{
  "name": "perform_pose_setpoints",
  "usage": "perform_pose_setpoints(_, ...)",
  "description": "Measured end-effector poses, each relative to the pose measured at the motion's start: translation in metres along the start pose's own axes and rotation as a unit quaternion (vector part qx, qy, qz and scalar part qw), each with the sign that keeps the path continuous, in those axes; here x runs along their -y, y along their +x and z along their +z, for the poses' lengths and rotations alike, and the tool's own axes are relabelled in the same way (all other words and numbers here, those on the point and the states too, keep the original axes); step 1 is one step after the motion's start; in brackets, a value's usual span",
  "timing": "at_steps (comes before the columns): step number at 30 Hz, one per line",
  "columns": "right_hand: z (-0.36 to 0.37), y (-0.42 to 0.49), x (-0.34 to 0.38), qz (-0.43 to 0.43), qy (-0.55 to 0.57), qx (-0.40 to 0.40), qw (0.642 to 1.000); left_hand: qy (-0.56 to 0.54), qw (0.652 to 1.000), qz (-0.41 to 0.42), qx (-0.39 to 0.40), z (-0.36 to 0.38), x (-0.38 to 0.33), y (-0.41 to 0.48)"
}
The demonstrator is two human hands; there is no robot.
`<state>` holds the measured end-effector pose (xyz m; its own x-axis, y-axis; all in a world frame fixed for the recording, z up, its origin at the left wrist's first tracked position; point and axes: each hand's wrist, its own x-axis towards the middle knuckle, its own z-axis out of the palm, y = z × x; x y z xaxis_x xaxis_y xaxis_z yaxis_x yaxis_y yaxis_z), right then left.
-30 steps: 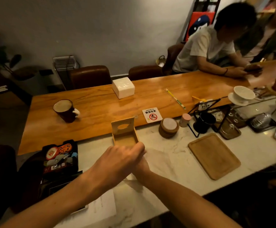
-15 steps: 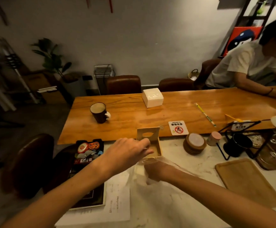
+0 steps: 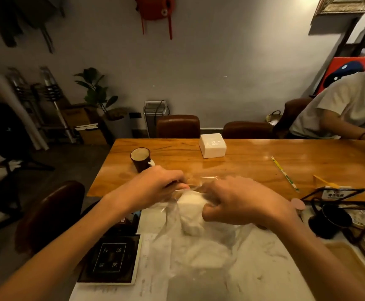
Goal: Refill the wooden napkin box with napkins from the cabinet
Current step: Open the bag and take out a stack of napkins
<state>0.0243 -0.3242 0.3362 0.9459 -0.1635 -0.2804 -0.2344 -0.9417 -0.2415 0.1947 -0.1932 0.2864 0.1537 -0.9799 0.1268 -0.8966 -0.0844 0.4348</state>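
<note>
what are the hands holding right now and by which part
Both hold a clear plastic bag with a white napkin stack inside. The left hand pinches the bag's top edge; the right hand grips the top beside the stack.

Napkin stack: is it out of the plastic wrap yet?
No, the napkin stack sits inside the clear plastic wrap that both hands grip.

White napkin stack (image 3: 191, 210) upright inside clear plastic wrap (image 3: 199, 250), held above counter.
</note>
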Motion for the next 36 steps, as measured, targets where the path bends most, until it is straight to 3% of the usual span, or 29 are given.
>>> perform_pose_setpoints(2, 0.007, 0.005, -0.002, -0.028, -0.07, -0.005, 0.997, 0.011, 1.0, 0.019, 0.011, -0.008, -0.011, 0.003)
perform_pose_setpoints(6, 0.008, 0.005, -0.007, -0.061, -0.075, -0.006, 0.995, 0.051, 0.998, 0.045, 0.014, -0.015, -0.023, 0.009)
perform_pose_setpoints(11, -0.019, -0.016, -0.025, -0.048, 0.018, -0.017, 0.999, 0.067, 0.997, 0.02, 0.016, -0.015, -0.021, 0.009)
perform_pose_setpoints(15, -0.003, -0.005, -0.007, -0.081, -0.109, -0.057, 0.989, 0.161, 0.987, 0.018, 0.013, -0.011, -0.029, 0.02)
perform_pose_setpoints(17, -0.007, -0.006, -0.008, -0.075, -0.028, -0.054, 0.995, 0.159, 0.987, 0.026, 0.002, -0.008, -0.03, 0.024)
perform_pose_setpoints(19, -0.013, -0.01, -0.023, -0.038, 0.138, -0.084, 0.986, 0.144, 0.99, 0.007, -0.009, -0.011, -0.022, 0.019)
perform_pose_setpoints(22, 0.008, -0.008, -0.048, -0.002, 0.382, -0.118, 0.916, 0.13, 0.991, -0.016, -0.026, -0.022, 0.008, 0.006)
perform_pose_setpoints(27, 0.062, 0.019, -0.077, 0.084, 0.663, -0.175, 0.723, 0.14, 0.985, -0.085, -0.063, -0.06, 0.051, -0.016)
perform_pose_setpoints(29, 0.078, 0.022, -0.083, 0.081, 0.721, -0.179, 0.664, 0.171, 0.974, -0.054, -0.137, -0.082, 0.055, -0.031)
perform_pose_setpoints(31, 0.094, 0.025, -0.089, 0.08, 0.755, -0.162, 0.631, 0.194, 0.964, -0.024, -0.181, -0.097, 0.05, -0.05)
perform_pose_setpoints(36, 0.143, 0.028, -0.1, 0.093, 0.833, -0.086, 0.538, 0.188, 0.97, -0.019, -0.153, -0.068, 0.048, -0.101)
